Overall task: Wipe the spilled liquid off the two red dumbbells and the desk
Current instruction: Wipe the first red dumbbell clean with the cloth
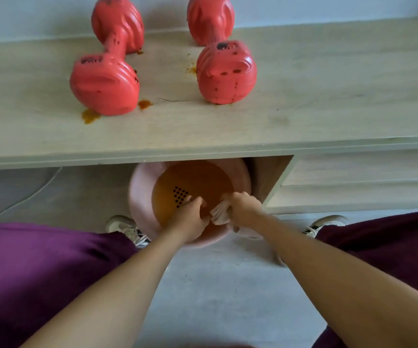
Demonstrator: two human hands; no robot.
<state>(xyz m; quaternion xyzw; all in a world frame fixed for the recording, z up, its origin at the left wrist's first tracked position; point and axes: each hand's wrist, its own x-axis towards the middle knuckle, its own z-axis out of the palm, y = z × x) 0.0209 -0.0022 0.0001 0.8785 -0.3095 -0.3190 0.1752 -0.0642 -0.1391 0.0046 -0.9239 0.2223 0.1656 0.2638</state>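
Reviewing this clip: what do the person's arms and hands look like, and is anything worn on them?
Both forearms are bare, with no sleeves in view. The left hand and right hand carry no gloves, and no rings, watch or bracelets are visible. No markings show. Elsewhere the person wears purple trousers and white lace-up shoes.

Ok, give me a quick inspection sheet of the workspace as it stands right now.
Surface: desk carries orange spill patches beside the dumbbells.
Job's things: left dumbbell and right dumbbell lie dark-speckled, unwiped; white cloth over the basin.
Clutter: pink basin of orange-brown water on the floor.
Grippers: left hand grips the cloth's one end, right hand the other.
Cables: thin white cable on the floor.
Surroundings: drawer fronts, pale wall.
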